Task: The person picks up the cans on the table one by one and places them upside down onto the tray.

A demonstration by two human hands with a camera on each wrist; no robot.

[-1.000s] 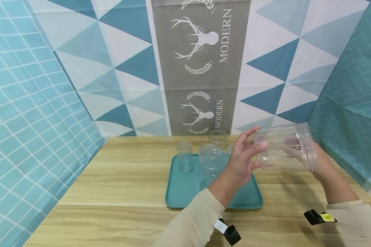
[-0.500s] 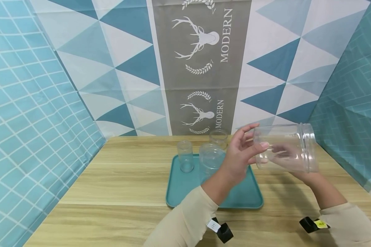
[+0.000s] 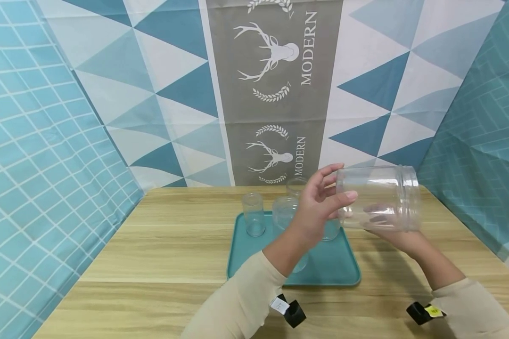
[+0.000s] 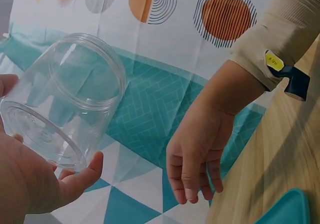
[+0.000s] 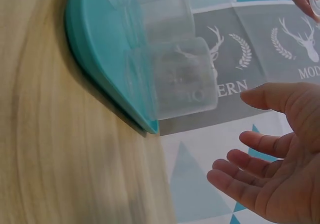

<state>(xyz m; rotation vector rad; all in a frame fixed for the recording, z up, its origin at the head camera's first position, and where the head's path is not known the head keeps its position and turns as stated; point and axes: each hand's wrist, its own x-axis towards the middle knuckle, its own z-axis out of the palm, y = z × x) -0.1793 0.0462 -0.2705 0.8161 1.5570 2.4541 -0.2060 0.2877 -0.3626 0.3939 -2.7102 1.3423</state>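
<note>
A large clear jar (image 3: 375, 186) lies sideways in the air, its ringed mouth facing right in the head view. My left hand (image 3: 313, 209) grips it round the base end, the thumb on the near side. In the left wrist view, that jar (image 4: 87, 82) tilts with its mouth up and away from the palm. My right hand (image 4: 202, 134) hangs apart from it, fingers loosely bent and holding nothing. Through the jar's wall the head view shows part of the right hand. The right wrist view has the right hand (image 5: 275, 164) with its palm bare.
Left and below the hands is a teal tray (image 3: 248, 259) on the wooden table (image 3: 165, 249). It carries a slim clear jar (image 3: 253, 214), a wider one (image 3: 282, 214) partly behind the left arm, and others. Patterned cloth (image 3: 275, 113) hangs behind.
My left hand has carried the jar a little left and up. My right hand, earlier behind the jar's mouth end, has moved lower and to the left.
</note>
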